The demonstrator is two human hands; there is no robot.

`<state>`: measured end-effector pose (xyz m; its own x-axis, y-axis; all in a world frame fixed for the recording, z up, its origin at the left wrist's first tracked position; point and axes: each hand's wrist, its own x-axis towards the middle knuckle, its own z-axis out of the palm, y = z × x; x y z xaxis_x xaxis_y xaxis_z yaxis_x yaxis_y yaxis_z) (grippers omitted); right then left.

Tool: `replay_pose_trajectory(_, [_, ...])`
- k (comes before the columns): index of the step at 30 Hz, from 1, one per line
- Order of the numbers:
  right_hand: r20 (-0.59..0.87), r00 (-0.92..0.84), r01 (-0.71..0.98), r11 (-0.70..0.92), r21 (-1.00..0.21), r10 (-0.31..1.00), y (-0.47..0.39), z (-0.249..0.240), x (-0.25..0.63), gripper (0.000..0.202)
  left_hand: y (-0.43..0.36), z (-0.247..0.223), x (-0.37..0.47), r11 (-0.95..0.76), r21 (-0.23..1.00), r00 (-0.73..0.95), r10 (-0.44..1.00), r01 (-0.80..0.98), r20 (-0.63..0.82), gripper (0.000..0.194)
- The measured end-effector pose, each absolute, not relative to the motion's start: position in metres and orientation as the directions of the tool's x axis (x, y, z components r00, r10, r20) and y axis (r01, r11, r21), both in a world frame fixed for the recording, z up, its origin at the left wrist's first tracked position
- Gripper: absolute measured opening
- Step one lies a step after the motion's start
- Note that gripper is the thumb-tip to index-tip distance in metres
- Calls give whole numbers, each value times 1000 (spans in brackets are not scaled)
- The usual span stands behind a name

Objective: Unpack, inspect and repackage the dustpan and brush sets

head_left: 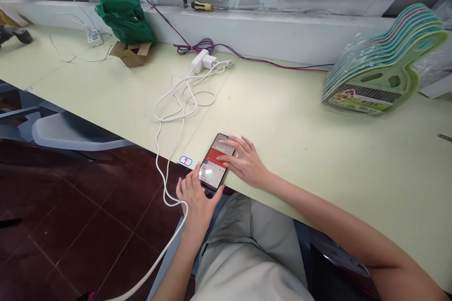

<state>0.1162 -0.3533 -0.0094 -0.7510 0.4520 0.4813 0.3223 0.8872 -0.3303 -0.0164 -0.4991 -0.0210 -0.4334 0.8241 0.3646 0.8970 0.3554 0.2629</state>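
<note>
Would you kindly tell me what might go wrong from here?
The black-edged rectangular phone lies with its lower end at the front edge of the pale yellow-green tabletop, so it might slip off if the left hand moved away. The long white cable hangs over that edge and passes close by that hand; a snag could perhaps tug its loops across the tabletop.

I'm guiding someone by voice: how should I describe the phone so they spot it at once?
On the pale table, go to the near edge. The phone is between the left hand and right hand. Its lit screen with a red band sets it apart from the white cable nearby.
</note>
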Motion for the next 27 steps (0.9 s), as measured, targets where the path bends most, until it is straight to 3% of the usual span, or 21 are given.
replay_pose_trajectory(5, [450,-723,381,846,-374,525,-348,-13,123,26,-499,-22,-16,357,246,-428,821,901,377,78])
replay_pose_trajectory(16, [421,-787,324,883,-339,450,-348,-12,119,26,-498,-26,-17,351,280,-439,814,894,380,78])
replay_pose_trajectory(19, [492,-698,291,834,-470,521,-346,-12,121,28,-498,-26,-17,349,272,-433,820,897,375,77])
replay_pose_trajectory(22, [556,-482,231,710,-665,678,-342,-12,124,31,-498,-25,-17,348,266,-428,824,899,371,77])
replay_pose_trajectory(27, [472,-249,136,514,-847,845,-333,-13,128,23,-498,-24,-17,349,272,-433,819,897,377,77])
